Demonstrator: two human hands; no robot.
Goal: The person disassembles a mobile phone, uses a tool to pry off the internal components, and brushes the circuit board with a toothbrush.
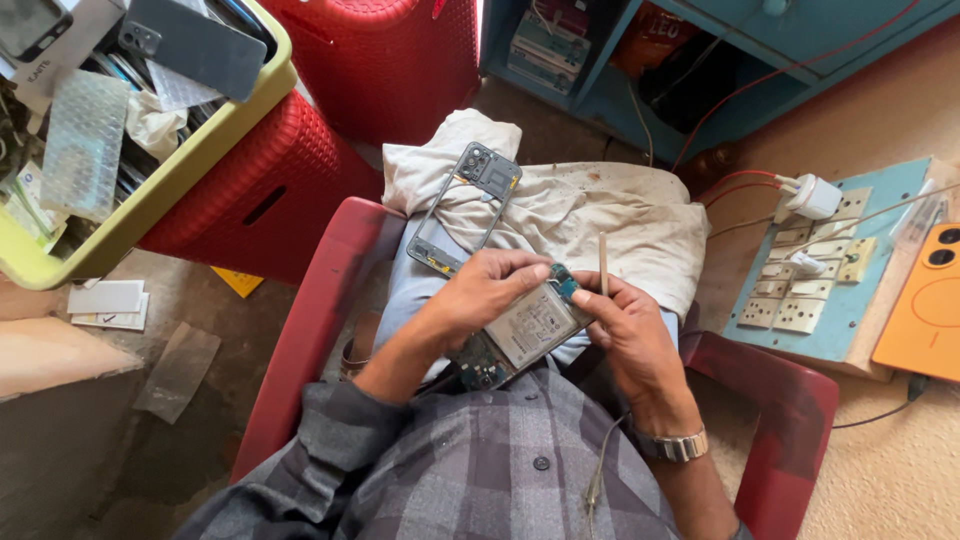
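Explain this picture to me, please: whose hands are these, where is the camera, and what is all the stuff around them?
There is one picture, taken by a camera worn on a person's head, looking down at their lap as they sit in a red chair. No machine is at work, only two bare hands. The left hand and right hand together hold an opened phone with its battery and inner parts showing. The right hand also holds a thin stick. On a pale cloth over the knees lies a phone frame. At left, a yellow-green tub holds phones and wrapping, beside red baskets. At right lie a switch board with a white plug, and an orange phone cover.
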